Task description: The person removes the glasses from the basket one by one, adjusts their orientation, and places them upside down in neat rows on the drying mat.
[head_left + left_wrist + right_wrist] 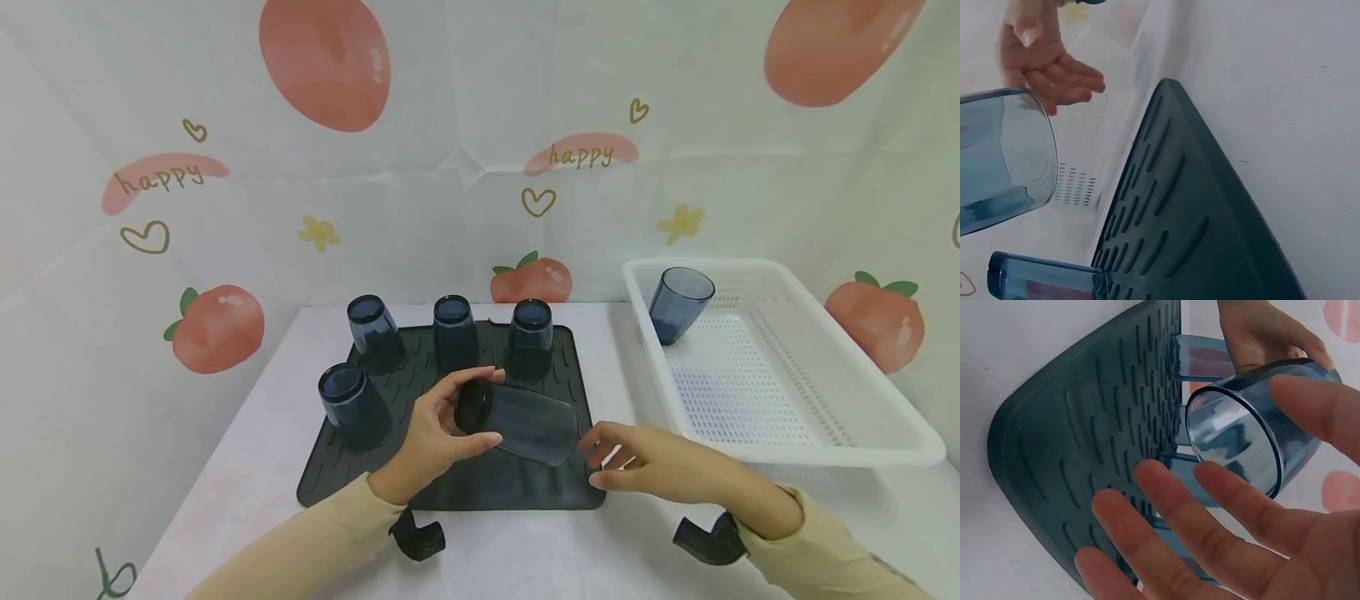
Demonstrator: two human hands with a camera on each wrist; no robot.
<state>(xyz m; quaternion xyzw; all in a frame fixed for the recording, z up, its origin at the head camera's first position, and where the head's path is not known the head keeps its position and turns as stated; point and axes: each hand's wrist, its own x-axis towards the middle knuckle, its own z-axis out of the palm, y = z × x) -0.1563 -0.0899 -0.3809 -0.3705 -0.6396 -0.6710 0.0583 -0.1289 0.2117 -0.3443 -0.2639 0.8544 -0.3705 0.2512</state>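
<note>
A blue-tinted drinking glass [528, 423] lies nearly sideways in the air over the dark drying mat [480, 492]. My left hand [438, 425] grips it near the base, thumb in front and fingers behind. Its mouth points right, toward my right hand [645, 458], whose fingers are loosely bent with nothing between them. In the right wrist view, the spread fingers [1179, 519] of that hand lie close by the rim of the glass [1235, 437]. The left wrist view shows the mouth end of this glass [1010, 156], with the right hand [1047, 62] beyond.
Upside-down glasses stand on the mat: three along the back, including a glass [456, 333] in the middle, and another glass [356, 408] at the left. At the right is a white perforated basket [817, 454] with one tilted glass [681, 304] in its back left corner.
</note>
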